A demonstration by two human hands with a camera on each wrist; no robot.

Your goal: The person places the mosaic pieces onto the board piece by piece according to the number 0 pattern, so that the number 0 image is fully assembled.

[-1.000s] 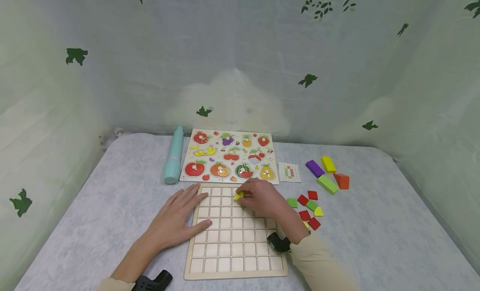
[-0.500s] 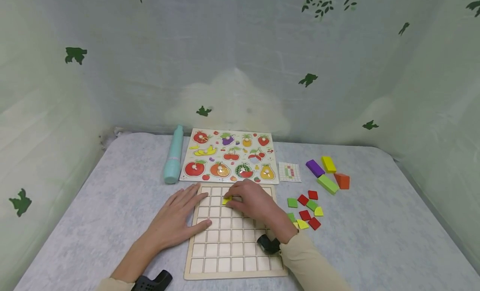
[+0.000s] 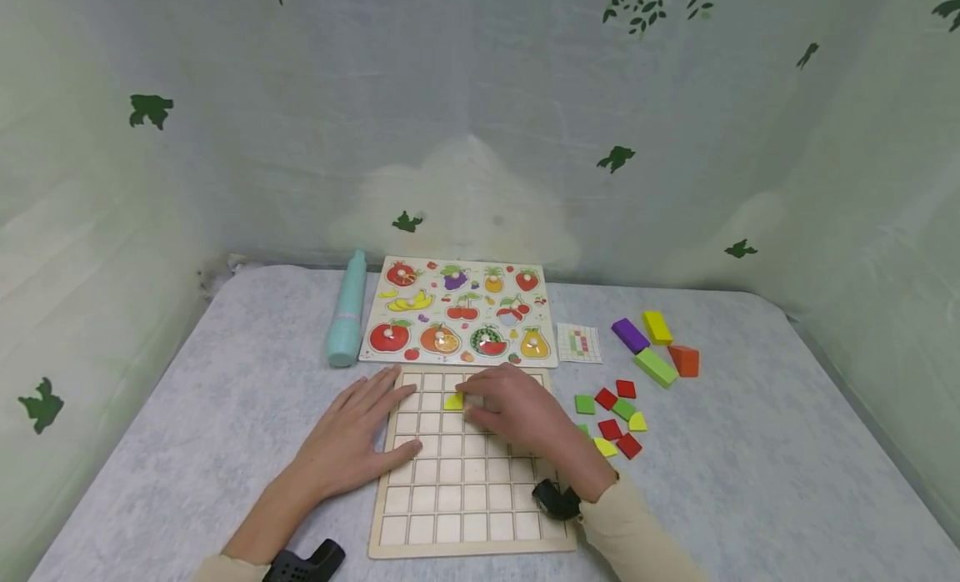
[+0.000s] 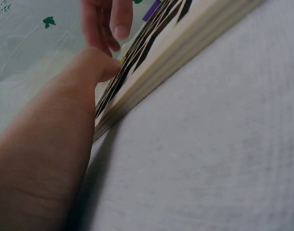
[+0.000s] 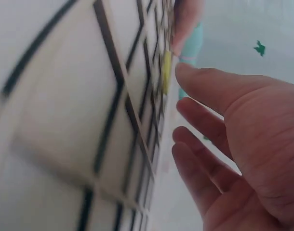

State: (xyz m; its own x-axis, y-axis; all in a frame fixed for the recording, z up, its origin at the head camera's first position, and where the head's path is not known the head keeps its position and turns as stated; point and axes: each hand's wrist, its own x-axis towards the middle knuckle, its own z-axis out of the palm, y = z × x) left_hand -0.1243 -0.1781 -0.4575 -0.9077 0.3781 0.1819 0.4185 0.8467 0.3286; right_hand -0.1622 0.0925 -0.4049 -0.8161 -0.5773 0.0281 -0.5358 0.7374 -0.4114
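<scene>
A wooden grid board [image 3: 450,500] lies on the table, with a small yellow tile [image 3: 453,401] in one of its squares near the far side. My right hand [image 3: 513,408] hovers just right of that tile, thumb and index finger parted. In the right wrist view its fingers [image 5: 200,166] hold nothing, and the yellow tile [image 5: 167,72] sits in the grid beyond the thumb. With fingers spread, my left hand [image 3: 358,436] rests on the board's left edge. The left wrist view shows its thumb [image 4: 106,70] against the board's side [image 4: 152,86].
Several red, green and yellow tiles [image 3: 610,430] lie right of the board. Behind them are a purple block [image 3: 630,336], a yellow, a green and an orange one. A fruit puzzle [image 3: 459,313], a pattern card [image 3: 578,344] and a teal bottle-shaped object [image 3: 348,311] stand along the back.
My right hand carried the yellow tile left across the grid, let go of it in a square and drew back slightly to the right. The left hand has not moved.
</scene>
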